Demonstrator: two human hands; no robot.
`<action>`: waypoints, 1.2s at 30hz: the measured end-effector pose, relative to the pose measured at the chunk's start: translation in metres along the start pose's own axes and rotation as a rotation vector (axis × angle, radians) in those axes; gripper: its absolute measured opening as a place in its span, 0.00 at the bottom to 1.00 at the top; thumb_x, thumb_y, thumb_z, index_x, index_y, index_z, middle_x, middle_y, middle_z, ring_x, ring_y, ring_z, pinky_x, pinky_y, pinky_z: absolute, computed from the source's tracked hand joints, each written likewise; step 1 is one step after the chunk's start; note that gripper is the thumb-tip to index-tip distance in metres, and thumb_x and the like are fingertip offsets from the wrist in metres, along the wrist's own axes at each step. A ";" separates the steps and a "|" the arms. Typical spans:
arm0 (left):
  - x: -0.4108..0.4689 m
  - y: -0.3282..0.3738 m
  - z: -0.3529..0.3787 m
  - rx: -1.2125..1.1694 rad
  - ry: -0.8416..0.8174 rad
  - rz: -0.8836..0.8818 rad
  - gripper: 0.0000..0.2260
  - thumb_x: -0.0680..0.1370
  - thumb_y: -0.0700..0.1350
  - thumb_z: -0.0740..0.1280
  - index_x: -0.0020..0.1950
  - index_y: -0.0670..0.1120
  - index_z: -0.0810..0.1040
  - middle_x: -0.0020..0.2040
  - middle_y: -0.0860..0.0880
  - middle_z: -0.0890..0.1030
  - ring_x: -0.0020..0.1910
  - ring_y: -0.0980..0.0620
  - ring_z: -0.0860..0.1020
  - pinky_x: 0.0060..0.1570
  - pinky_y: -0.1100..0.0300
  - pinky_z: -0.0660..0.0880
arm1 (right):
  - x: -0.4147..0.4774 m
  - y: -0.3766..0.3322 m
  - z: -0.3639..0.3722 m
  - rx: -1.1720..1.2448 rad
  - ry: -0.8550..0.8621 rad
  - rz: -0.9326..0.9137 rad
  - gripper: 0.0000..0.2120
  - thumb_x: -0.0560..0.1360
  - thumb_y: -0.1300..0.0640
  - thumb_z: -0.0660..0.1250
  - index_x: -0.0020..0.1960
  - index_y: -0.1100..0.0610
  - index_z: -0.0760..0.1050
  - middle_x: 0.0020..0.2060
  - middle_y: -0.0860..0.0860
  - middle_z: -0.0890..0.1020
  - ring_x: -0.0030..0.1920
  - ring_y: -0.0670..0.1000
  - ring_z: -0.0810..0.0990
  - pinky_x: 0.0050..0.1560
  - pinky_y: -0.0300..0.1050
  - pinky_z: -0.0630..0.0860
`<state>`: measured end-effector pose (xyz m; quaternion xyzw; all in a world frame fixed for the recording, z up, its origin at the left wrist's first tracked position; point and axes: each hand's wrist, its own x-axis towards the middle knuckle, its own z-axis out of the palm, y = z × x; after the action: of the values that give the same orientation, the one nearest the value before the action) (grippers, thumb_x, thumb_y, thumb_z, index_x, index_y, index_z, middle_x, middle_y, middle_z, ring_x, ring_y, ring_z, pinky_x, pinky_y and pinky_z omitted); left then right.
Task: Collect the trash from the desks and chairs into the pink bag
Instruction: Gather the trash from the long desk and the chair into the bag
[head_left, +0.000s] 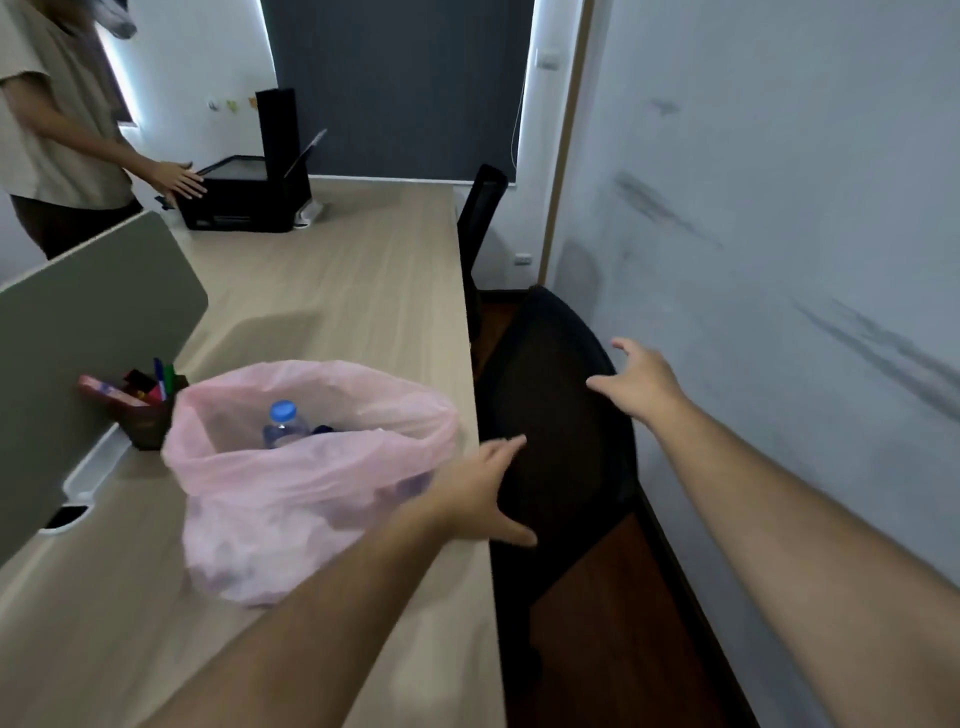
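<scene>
The pink bag (291, 483) stands open on the wooden desk (332, 280), near its right edge. Inside it a clear plastic bottle with a blue cap (283, 423) stands upright among other trash. My left hand (483, 488) hovers open just right of the bag, over the desk edge, fingers spread and holding nothing. My right hand (641, 382) is open too, at the top of the backrest of a black mesh chair (556, 431) tucked against the desk. Whether it touches the chair is unclear.
A pen holder (150, 410) with markers stands left of the bag, beside a grey divider panel (88, 332). A black printer (249, 195) sits at the desk's far end, where another person's hand rests. A second black chair (483, 218) stands farther back. A wall runs close on the right.
</scene>
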<state>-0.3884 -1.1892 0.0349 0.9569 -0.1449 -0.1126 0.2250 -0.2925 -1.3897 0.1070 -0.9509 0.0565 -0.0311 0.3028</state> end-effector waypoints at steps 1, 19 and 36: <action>0.007 0.008 0.021 -0.042 -0.071 -0.036 0.53 0.65 0.58 0.77 0.78 0.54 0.44 0.78 0.51 0.53 0.75 0.50 0.59 0.72 0.55 0.62 | 0.000 0.012 0.001 0.044 -0.067 0.012 0.34 0.71 0.53 0.71 0.74 0.53 0.62 0.68 0.57 0.70 0.66 0.59 0.71 0.63 0.50 0.70; 0.084 0.098 0.137 -0.353 -0.006 -0.184 0.53 0.62 0.52 0.67 0.73 0.64 0.31 0.71 0.43 0.68 0.66 0.44 0.71 0.60 0.50 0.74 | 0.037 0.116 -0.012 0.538 -0.148 0.092 0.23 0.71 0.57 0.69 0.66 0.51 0.74 0.53 0.52 0.81 0.52 0.52 0.81 0.53 0.44 0.78; 0.193 0.283 0.210 -0.364 -0.038 -0.141 0.49 0.72 0.50 0.69 0.74 0.61 0.31 0.79 0.45 0.47 0.74 0.44 0.62 0.60 0.53 0.73 | 0.106 0.288 -0.141 0.454 -0.168 0.101 0.14 0.72 0.60 0.69 0.55 0.48 0.81 0.48 0.54 0.85 0.49 0.53 0.83 0.59 0.52 0.78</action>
<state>-0.3316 -1.5780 -0.0462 0.9060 -0.0589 -0.1706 0.3829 -0.2260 -1.7173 0.0573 -0.8536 0.0703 0.0512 0.5137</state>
